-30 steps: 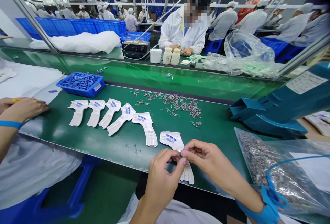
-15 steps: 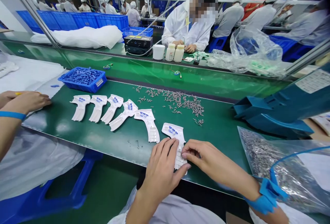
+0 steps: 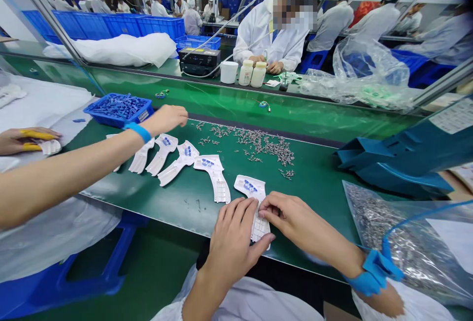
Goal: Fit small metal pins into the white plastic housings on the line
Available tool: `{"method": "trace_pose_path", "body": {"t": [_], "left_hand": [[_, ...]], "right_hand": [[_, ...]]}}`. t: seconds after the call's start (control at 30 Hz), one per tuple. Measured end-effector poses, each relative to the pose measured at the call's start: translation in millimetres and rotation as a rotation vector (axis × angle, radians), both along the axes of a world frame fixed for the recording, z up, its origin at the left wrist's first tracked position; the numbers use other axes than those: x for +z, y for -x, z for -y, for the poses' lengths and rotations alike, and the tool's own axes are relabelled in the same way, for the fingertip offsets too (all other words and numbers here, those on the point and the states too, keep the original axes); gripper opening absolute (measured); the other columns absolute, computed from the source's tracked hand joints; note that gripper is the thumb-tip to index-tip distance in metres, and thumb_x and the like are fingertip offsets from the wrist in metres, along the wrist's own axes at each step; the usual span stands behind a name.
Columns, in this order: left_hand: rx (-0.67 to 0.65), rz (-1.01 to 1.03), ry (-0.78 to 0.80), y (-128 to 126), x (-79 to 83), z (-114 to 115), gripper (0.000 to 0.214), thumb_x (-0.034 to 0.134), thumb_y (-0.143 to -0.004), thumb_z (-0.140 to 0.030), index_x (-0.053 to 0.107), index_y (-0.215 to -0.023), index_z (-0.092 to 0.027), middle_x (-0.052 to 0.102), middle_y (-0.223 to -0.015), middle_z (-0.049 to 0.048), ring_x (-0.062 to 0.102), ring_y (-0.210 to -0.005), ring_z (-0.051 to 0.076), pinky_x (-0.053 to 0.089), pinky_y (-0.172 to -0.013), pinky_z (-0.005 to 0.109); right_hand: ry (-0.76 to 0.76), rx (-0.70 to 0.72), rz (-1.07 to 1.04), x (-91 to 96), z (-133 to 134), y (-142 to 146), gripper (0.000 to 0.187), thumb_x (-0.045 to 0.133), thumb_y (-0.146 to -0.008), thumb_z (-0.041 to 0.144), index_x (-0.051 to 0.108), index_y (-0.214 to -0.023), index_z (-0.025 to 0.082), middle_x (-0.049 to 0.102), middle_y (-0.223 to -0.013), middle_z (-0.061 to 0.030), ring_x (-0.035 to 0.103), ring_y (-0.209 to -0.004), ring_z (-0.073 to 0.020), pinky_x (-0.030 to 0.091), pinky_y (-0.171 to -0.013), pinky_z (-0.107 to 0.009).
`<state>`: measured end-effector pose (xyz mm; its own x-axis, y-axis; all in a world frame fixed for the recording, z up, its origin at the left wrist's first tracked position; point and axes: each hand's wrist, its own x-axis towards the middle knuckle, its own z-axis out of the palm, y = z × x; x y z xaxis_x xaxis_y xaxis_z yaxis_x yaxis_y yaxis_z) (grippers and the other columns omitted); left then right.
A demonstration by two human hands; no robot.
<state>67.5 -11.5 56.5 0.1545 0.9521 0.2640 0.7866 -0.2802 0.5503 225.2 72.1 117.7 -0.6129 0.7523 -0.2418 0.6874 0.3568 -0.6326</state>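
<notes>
**Pinched and Held Close**

The fingertips [image 3: 264, 208] of the right hand [image 3: 300, 225] pinch the side of a white plastic piece [image 3: 250, 188]. The left hand [image 3: 232, 244] curls over its narrow end, with the thumb pressed on it. Both hands grip the piece, but I cannot tell how hard. The piece lies on the green bench mat [image 3: 177, 208], close to the near edge, and has blue marks on its wide top. It looks light, thin and stiff. Its narrow end may bend or snap if pushed too hard, so the wide top and side edges seem the best places to hold.

More white plastic pieces [image 3: 166, 153] lie in a row just beside it. Small metal bits [image 3: 258, 146] are spread on the mat beyond them, and a clear bag of metal bits [image 3: 410, 247] sits off to the right. A blue wrist strap [image 3: 375, 272] wraps the right wrist.

From the left, another person's arm [image 3: 74, 173] with a blue band reaches over the row. That person's other hand [image 3: 22, 141] wears yellow finger covers. Past the row sits a blue tray [image 3: 107, 121] full of small blue parts.
</notes>
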Motion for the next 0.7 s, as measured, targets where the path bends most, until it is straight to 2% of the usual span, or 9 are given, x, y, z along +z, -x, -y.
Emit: {"method": "trace_pose_path", "body": {"t": [0.3, 0.47, 0.6, 0.7], "left_hand": [[-0.004, 0.0, 0.009, 0.9, -0.4, -1.0, 0.059, 0.066, -0.09, -0.04, 0.044, -0.139, -0.015, 0.057, -0.138, 0.0121, 0.049, -0.128, 0.031, 0.042, -0.105, 0.047], [-0.009, 0.009, 0.02, 1.0, 1.5, -1.7, 0.059, 0.067, -0.089, -0.038, 0.045, -0.139, -0.016, 0.056, -0.138, 0.0116, 0.049, -0.128, 0.031, 0.041, -0.105, 0.047], [-0.016, 0.009, 0.013, 1.5, 2.0, -2.2, 0.056, 0.065, -0.09, -0.038, 0.045, -0.137, -0.017, 0.057, -0.137, 0.0118, 0.05, -0.127, 0.03, 0.042, -0.104, 0.047], [-0.011, 0.005, 0.01, 2.0, 1.1, -2.4, 0.056, 0.064, -0.091, -0.04, 0.045, -0.137, -0.018, 0.057, -0.136, 0.012, 0.05, -0.126, 0.03, 0.043, -0.103, 0.048]], "right_hand": [[-0.016, 0.024, 0.008, -1.4, 1.7, 1.4, 0.019, 0.046, -0.099, 0.026, 0.058, -0.085, 0.023, 0.063, -0.089, -0.0011, 0.057, -0.08, -0.0182, 0.039, -0.07, -0.029], [-0.056, -0.038, 0.045, -3.0, 3.7, 2.9, 0.01, 0.052, -0.095, 0.025, 0.051, -0.085, 0.024, 0.062, -0.083, 0.0002, 0.055, -0.075, -0.0179, 0.036, -0.065, -0.028], [-0.051, -0.108, 0.102, -2.1, 4.7, 6.5, 0.015, 0.056, -0.092, 0.026, 0.048, -0.08, 0.023, 0.063, -0.078, 0.0015, 0.053, -0.067, -0.0166, 0.031, -0.059, -0.027], [-0.004, -0.079, 0.058, -2.0, -0.1, 2.9, 0.013, 0.057, -0.092, 0.029, 0.051, -0.081, 0.024, 0.064, -0.075, 0.0022, 0.055, -0.066, -0.0163, 0.034, -0.058, -0.027]]}}
